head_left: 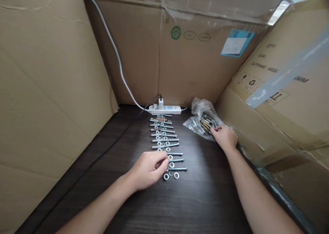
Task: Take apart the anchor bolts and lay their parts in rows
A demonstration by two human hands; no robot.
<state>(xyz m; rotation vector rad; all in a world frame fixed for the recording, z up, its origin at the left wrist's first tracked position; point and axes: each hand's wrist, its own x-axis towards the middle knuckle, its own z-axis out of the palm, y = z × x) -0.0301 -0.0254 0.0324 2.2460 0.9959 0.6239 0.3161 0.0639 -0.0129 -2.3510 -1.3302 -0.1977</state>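
Observation:
Long silver bolts (177, 169) lie side by side in a column down the dark table, with flat washers (176, 175) and nuts (166, 176) set between them. Over the near left part of that column is my left hand (150, 169), thumb and fingers curled together; it hides the bolts' left ends, and whatever is between the fingertips cannot be made out. At the right, my right hand (225, 137) reaches into the mouth of a clear plastic bag (203, 105). Its fingertips are pinched against brass-coloured and silver metal fasteners (205, 123), and what they grip is unclear.
A white power strip (174, 109) with a plugged-in charger (160, 104) lies behind the column. Its white cord (113, 44) climbs the back cardboard, and a black cable (108, 148) crosses the table's left side. Cardboard walls (133, 56) enclose the left, back and right.

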